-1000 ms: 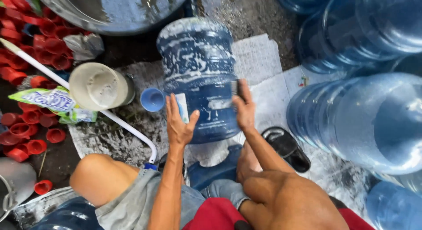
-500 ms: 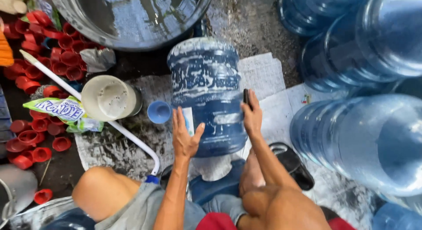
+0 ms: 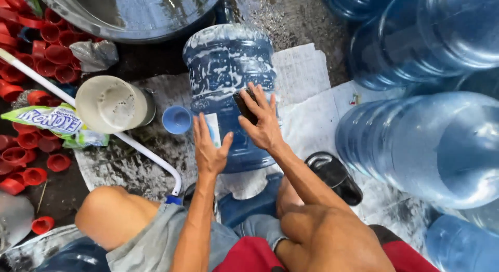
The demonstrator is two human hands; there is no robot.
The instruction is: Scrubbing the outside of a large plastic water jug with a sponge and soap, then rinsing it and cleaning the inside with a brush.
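Kneeling over a soapy blue jug (image 3: 228, 90) lying on wet paper. Left hand (image 3: 209, 147) spread flat against the jug's near flank, by a pale label, gripping nothing. Right hand (image 3: 262, 121) pressing a dark pad (image 3: 245, 105) onto the jug's top side, fingers splayed over it. Just left of the left hand, a small blue cap (image 3: 176, 120); farther left, a cream tub (image 3: 110, 104) and a white pipe (image 3: 140, 150). Right of the right hand, stacked clear jugs (image 3: 431, 142).

Likely risk: suds making the round jug slick, so a hard rub could roll it off the steadying palm, or the pad could skid out from under the fingers.

Compared with half a second ago: right hand shifted further onto the jug's top, left hand much as before.
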